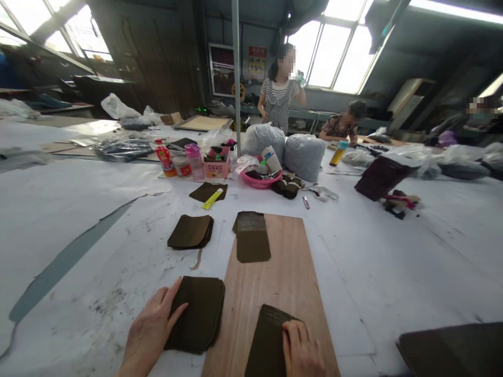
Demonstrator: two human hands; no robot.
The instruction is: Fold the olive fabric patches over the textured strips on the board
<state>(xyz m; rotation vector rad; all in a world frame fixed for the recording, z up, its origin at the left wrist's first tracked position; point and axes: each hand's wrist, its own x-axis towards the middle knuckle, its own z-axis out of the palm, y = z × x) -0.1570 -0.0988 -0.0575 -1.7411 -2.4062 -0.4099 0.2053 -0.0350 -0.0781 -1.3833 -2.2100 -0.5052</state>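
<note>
- A big workshop under skylights. A long white-covered table (393, 262), smudged and scuffed, runs away from the camera, with a wooden board (283, 283) lying lengthwise on its near part.
- The left hand (153, 330) lies palm down on the table, fingers spread. The thumb and forefinger tips rest on the left edge of a stack of dark fabric pieces (198, 314). The stack sits to the right of that hand, and its right edge meets the board's left side.
- The right hand (302, 351) lies flat, fingers close together, on a single dark piece (267, 340) at the near end of the board. It pinches nothing.
- That piece's long axis runs away from the person, much as the board's does. Most of it lies left of the right hand's fingers, between the two hands — the right hand is on it, the left is just beside it.
- Further up the board lies another dark piece (251, 238), and a second stack (191, 231) sits on the table to its left.
- Beyond these are a yellow marker (212, 199), a pink basin (261, 180), a pink box (217, 166) and some bottles.
- Two other people are at the far end — a standing person (280, 99) and a seated person (343, 123), both well apart from the hands.
</note>
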